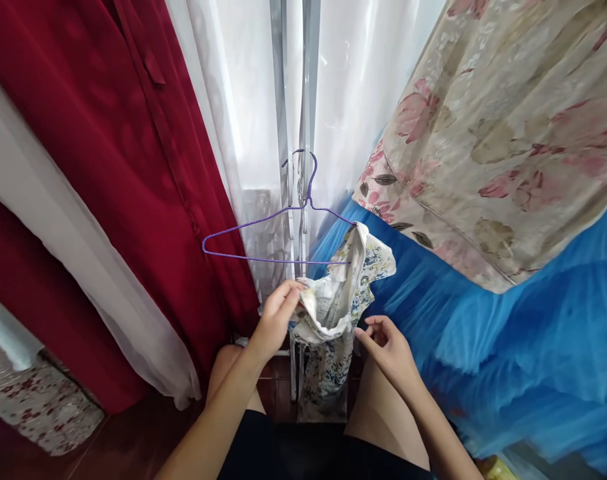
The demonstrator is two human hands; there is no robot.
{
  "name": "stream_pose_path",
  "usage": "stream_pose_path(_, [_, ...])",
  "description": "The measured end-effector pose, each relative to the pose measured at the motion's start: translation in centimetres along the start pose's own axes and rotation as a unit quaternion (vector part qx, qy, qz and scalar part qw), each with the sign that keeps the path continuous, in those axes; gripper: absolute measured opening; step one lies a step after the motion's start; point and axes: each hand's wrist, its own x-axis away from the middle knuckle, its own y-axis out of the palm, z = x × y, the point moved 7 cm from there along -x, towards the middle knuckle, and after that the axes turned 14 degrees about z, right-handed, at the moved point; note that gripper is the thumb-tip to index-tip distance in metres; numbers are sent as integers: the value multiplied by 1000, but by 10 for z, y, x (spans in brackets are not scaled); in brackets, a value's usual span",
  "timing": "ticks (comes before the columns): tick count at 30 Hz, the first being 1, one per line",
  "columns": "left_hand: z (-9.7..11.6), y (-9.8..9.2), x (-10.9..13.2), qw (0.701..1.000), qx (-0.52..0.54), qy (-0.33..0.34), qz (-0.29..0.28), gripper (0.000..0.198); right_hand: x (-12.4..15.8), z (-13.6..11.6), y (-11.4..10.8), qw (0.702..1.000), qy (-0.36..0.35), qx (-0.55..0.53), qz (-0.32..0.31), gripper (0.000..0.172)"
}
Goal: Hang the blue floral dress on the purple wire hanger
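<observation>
A purple hanger [253, 258] hangs by its hook among pale vertical straps. From its right arm droops a small floral garment [356, 303], white with blue and yellow print. The garment's neck opening gapes towards me, and the hanger's left arm is bare. My left hand [278, 310] pinches the garment's left edge, just below the hanger's lower bar. Close by the garment's lower right side is my right hand [387, 343], its fingers curled and the thumb apart from them. I see nothing in its grasp.
Red cloth [108, 133] hangs on the left beside sheer white fabric [73, 220]. At right, a floral cloth [488, 160] hangs over blue tulle [523, 340]. White curtain [363, 87] stands behind. My legs flank the garment above a dark red floor [128, 440].
</observation>
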Motion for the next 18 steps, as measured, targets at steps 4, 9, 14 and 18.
stream_pose_path(4, [43,55,33,985,-71,63,-143,28,20,-65,22,981,-152,-4,-124,38])
stream_pose_path(9, [53,83,33,938,-221,206,-171,25,42,-78,51,950,-94,-66,-290,35])
stream_pose_path(14, [-22,82,36,906,-230,130,-331,57,49,-56,31,958,-25,-22,-284,18])
stream_pose_path(18, [-82,53,56,880,-267,53,-389,76,47,-56,13,950,28,-10,-310,21])
